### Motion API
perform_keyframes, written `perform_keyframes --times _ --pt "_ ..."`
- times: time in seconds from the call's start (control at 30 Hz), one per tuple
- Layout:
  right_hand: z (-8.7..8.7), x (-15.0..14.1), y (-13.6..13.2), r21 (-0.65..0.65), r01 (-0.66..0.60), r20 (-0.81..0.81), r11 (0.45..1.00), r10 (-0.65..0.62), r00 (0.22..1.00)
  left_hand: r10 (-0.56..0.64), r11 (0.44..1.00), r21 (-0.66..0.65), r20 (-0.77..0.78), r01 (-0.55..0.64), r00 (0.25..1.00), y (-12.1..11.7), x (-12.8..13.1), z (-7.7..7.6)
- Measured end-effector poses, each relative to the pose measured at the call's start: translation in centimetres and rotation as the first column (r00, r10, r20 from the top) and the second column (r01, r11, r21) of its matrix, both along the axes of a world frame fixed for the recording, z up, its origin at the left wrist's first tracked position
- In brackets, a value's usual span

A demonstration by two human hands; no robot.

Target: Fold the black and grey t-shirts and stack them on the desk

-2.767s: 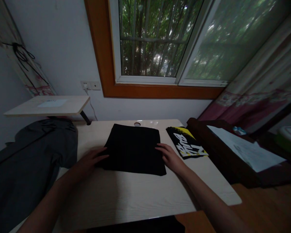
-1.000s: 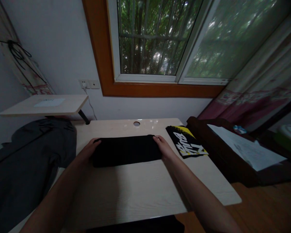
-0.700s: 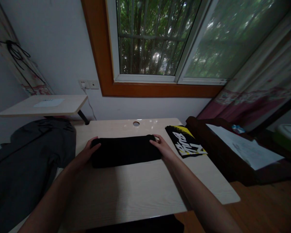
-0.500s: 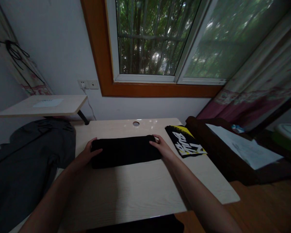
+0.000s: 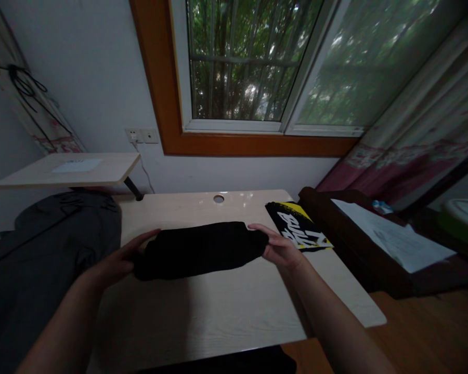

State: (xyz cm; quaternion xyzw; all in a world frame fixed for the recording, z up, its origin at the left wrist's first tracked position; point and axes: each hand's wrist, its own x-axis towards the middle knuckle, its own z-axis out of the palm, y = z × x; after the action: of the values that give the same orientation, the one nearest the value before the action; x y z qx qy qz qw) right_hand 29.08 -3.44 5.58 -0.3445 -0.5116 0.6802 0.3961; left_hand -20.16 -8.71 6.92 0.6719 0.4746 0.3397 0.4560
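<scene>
A folded black garment [image 5: 198,249] hangs a little above the light wooden table [image 5: 218,306], held at both ends. My left hand [image 5: 117,262] is closed round its left end, thumb on top. At the right end my right hand [image 5: 278,246] grips it the same way. A folded black cloth with yellow and white lettering [image 5: 298,231] lies on the table just right of my right hand.
A dark grey garment [image 5: 42,249] is spread over the table's left part and hangs off it. A small raised shelf [image 5: 68,169] stands at the back left. A dark wooden unit with white paper [image 5: 390,239] borders the table on the right.
The black garment went from a wide fold lying flat to a narrow fold, and both hands have now lifted it off the table toward me.
</scene>
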Motion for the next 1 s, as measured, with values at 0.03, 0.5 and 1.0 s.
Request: perform_keyframes --times 0.03,0.5,1.0 --pt "0.0 0.8 0.0 -0.027 -0.041 0.007 0.999 0.041 0.999 -0.059 0.997 -0.054 0.039 0.061 0.997 -0.2 -0.6 0.1" --pt "-3.9 -1.7 3.7 0.083 0.35 0.268 0.933 -0.36 0.894 0.337 0.929 -0.117 -0.126 -0.351 0.933 4.9 1.4 -4.1" --pt "-1.1 -4.5 6.4 0.167 0.411 0.045 0.896 -0.423 0.905 0.403 0.915 -0.077 0.137 -0.396 0.905 9.0 3.2 -2.3"
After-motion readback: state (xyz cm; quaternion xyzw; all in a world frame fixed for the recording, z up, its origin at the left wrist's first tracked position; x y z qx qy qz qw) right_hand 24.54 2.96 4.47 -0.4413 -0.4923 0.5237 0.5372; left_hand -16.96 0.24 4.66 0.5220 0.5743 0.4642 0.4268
